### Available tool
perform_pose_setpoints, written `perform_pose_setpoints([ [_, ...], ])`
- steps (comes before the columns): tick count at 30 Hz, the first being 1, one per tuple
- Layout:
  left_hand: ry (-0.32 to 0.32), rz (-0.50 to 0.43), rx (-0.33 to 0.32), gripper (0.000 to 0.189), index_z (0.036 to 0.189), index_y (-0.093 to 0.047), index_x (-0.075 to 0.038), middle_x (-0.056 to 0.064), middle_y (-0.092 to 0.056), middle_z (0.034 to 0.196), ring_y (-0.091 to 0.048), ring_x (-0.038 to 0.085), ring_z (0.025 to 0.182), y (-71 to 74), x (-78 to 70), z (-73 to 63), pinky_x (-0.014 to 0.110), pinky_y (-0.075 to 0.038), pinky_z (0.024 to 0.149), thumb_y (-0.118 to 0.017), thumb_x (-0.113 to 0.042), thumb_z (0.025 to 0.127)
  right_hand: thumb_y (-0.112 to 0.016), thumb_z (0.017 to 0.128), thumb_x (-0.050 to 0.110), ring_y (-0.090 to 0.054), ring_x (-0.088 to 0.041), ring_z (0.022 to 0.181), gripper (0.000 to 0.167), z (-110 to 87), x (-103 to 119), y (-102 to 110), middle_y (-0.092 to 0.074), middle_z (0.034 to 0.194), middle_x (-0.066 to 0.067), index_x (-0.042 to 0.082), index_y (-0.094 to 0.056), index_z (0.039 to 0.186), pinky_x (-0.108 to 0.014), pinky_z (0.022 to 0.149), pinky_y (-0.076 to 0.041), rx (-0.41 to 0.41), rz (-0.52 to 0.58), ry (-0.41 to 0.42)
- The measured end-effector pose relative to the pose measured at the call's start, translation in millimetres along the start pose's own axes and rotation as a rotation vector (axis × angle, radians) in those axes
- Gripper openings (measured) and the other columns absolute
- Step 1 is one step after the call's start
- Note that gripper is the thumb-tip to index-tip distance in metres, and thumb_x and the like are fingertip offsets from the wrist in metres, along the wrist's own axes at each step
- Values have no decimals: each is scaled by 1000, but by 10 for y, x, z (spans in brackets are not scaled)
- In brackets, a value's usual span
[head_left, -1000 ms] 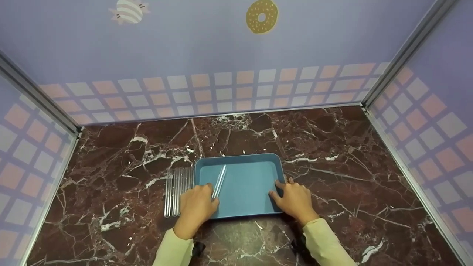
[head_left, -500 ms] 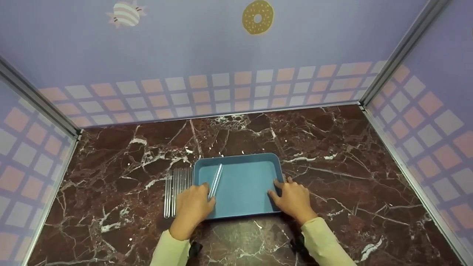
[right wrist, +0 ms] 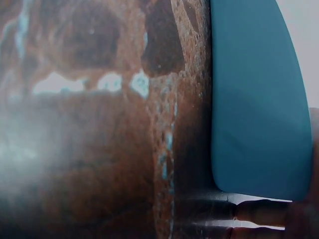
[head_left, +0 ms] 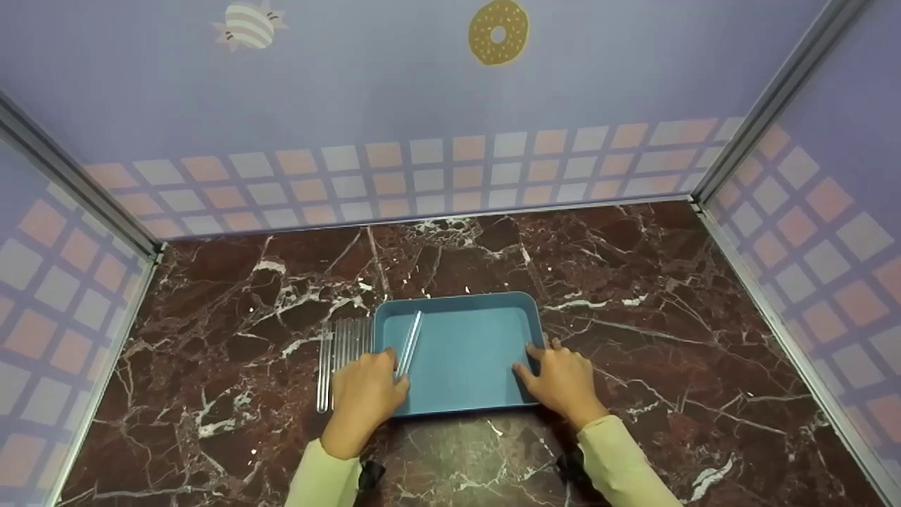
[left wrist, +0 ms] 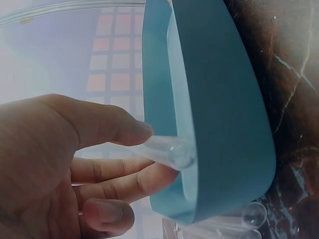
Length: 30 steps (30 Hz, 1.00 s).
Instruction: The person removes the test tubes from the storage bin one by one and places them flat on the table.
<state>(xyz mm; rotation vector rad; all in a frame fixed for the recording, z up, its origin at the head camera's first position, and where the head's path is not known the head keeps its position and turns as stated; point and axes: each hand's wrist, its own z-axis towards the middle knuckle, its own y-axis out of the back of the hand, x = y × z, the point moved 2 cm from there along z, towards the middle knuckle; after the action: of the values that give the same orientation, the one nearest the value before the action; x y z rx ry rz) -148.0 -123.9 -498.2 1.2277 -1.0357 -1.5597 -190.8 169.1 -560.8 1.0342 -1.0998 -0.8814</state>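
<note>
A clear test tube (head_left: 414, 336) lies slanted over the left part of a shallow blue tray (head_left: 468, 362). My left hand (head_left: 367, 391) pinches its near end between thumb and fingers. In the left wrist view the rounded end of that test tube (left wrist: 172, 152) is just inside the tray wall (left wrist: 224, 114). At the tray's right side, my right hand (head_left: 563, 380) grips the rim, with thumb and a fingertip inside and other fingers outside. Left of the tray, several more clear test tubes (head_left: 325, 373) lie side by side, partly hidden by my left hand.
The tray stands on a dark red marbled tabletop (head_left: 669, 366). A lilac back wall (head_left: 366, 84) with a checked band closes the far side. Side panels (head_left: 830, 232) with metal edges stand at left and right.
My left hand has shifted slightly left with the test tube, which sits nearer the tray's left wall. My right hand keeps its hold on the rim.
</note>
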Motion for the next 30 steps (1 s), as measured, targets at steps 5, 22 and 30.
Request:
perform_pose_setpoints([
  [5, 0, -12, -4, 29, 70, -52, -15, 3, -49, 57, -42, 19, 46, 8, 8, 0, 38, -37, 41, -79, -15, 82, -78, 93, 42, -73, -52, 90, 41, -27, -25, 7, -70, 123, -34, 11, -81, 120, -61, 68, -56, -6, 1, -6],
  [22, 10, -29, -13, 25, 70, -57, -13, 1, -49, 58, -41, 17, 48, 35, 78, -18, 38, -36, 42, -79, -13, 82, -76, 95, 43, -73, -50, 83, 39, 3, -10, -20, -72, 118, -31, 15, -81, 121, -60, 65, -55, -10, -22, 6],
  [30, 25, -22, 2, 21, 73, -60, -13, 3, -53, 60, -46, 21, 49, 47, 103, -10, 42, -42, 43, -79, -14, 82, -77, 94, 41, -72, -50, 78, 34, -7, -2, -30, -74, 112, -30, 15, -83, 116, -58, 61, -54, -59, -22, 7],
])
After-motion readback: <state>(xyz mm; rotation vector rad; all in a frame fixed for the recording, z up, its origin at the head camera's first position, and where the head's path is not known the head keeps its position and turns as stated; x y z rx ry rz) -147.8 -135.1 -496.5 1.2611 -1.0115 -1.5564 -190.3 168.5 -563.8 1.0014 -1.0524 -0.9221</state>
